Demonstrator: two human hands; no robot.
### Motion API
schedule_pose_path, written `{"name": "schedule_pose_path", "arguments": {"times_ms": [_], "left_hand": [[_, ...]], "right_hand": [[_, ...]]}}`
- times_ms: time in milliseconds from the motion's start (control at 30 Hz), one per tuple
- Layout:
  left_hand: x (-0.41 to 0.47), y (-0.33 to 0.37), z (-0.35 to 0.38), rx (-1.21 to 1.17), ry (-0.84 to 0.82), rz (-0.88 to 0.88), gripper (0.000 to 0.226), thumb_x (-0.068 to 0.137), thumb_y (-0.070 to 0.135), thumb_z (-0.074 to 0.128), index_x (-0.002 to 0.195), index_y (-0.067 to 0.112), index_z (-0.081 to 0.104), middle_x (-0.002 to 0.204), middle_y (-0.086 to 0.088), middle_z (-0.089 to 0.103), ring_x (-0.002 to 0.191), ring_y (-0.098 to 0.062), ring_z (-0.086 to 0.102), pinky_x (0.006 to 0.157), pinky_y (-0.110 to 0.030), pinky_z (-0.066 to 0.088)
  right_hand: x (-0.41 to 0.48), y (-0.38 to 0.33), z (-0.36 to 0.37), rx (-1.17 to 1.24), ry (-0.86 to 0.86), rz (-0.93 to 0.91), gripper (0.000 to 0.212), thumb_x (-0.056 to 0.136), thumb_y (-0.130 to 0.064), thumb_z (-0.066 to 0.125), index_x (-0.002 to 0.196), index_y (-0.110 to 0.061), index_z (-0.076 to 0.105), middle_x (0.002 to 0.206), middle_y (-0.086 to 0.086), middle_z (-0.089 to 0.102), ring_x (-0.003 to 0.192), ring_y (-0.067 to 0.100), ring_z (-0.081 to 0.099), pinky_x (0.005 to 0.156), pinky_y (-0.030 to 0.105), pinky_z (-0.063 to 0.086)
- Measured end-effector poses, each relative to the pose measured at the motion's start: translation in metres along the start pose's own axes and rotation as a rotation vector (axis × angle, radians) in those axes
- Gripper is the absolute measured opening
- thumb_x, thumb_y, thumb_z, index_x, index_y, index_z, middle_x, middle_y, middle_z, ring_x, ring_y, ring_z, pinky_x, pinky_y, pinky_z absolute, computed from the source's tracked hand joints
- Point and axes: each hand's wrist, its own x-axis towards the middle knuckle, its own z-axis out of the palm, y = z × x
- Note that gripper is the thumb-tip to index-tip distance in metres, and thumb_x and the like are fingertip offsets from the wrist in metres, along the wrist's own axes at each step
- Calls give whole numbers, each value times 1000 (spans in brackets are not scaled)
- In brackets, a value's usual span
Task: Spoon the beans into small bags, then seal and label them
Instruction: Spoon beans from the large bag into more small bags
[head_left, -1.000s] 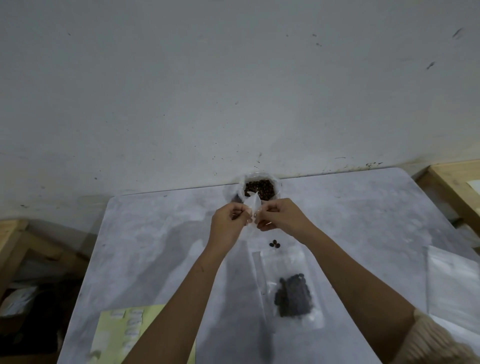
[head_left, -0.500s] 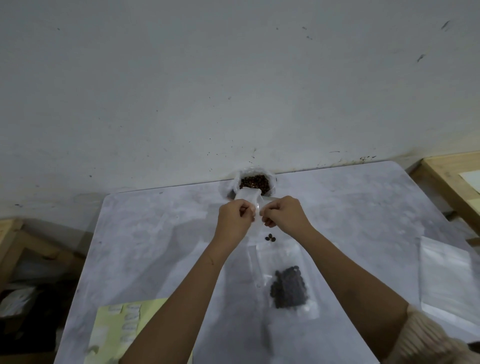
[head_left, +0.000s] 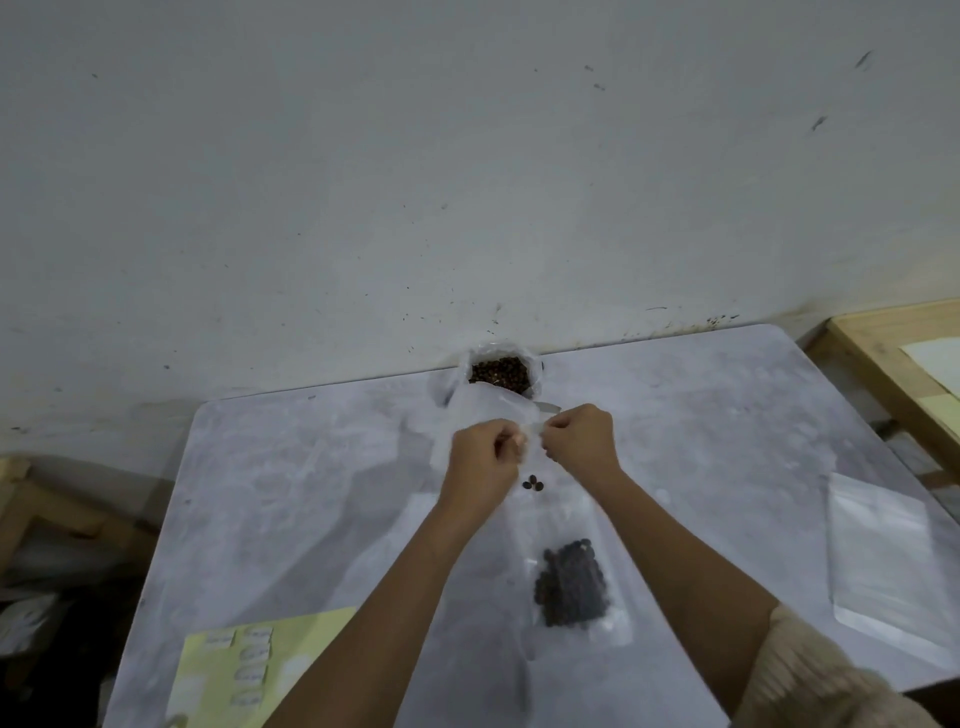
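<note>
A small clear empty bag (head_left: 485, 415) is held up above the table between both hands. My left hand (head_left: 483, 460) pinches its near edge on the left and my right hand (head_left: 579, 439) pinches it on the right. Behind it, against the wall, stands an open container of brown beans (head_left: 500, 371) lined with plastic. A clear bag filled with dark beans (head_left: 571, 582) lies flat on the table under my right forearm. Two or three loose beans (head_left: 532, 484) lie just below my hands.
A yellow sheet of white labels (head_left: 244, 670) lies at the table's near left. A stack of clear empty bags (head_left: 893, 561) lies at the right edge. The grey table (head_left: 291, 493) abuts the wall; wooden furniture (head_left: 893, 364) stands on both sides.
Both hands have drawn slightly apart with the bag's edge between them, and the bag now spreads wider in front of the bean container.
</note>
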Motion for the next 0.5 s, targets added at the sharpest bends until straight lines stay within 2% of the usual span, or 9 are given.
{"name": "schedule_pose_path", "arguments": {"times_ms": [67,133,200,300,367,433,500], "left_hand": [[-2,0,2,-15,7,0,13,88,2,58,80,4,69,68,2,64,67,-11,62,63,-11,48],[3,-4,1,-24,57,-29,12,85,1,61,79,7,70,67,6,64,66,-8,62,63,-8,46],[9,-7,0,-8,102,-28,12,81,0,64,75,7,71,66,5,65,65,-9,64,62,-10,48],[12,-6,1,-4,174,-36,11,75,-1,64,67,4,71,61,0,67,61,-16,64,60,-21,50],[13,-6,5,-15,192,-43,11,74,1,64,66,4,70,59,-1,67,59,-16,64,59,-23,50],[14,-7,6,-46,180,-22,10,76,2,66,68,6,71,60,3,66,60,-9,63,58,-15,49],[15,-7,6,-105,134,-1,6,79,4,69,74,8,71,64,8,66,63,-1,63,61,-9,47]], "right_hand": [[5,4,-7,54,-26,52,18,71,4,51,61,13,64,59,29,62,46,25,54,49,33,50],[1,3,-12,83,-99,53,17,77,4,55,67,8,68,60,19,65,49,23,60,58,34,57],[-7,0,-12,102,-147,-1,13,81,0,57,72,-3,66,65,15,66,57,24,64,61,32,59],[-14,0,-7,64,-109,-162,14,83,-5,57,82,-17,51,69,17,67,62,28,64,59,36,55],[-15,-2,-3,31,-78,-267,15,85,-3,56,83,-17,50,71,15,65,63,27,63,59,34,54],[-16,-3,-1,10,-59,-322,17,85,4,53,80,-10,63,78,13,67,66,24,65,65,32,55],[-13,-2,-3,59,-74,-294,24,84,11,48,81,-1,69,83,16,69,72,24,67,70,36,57]]}}
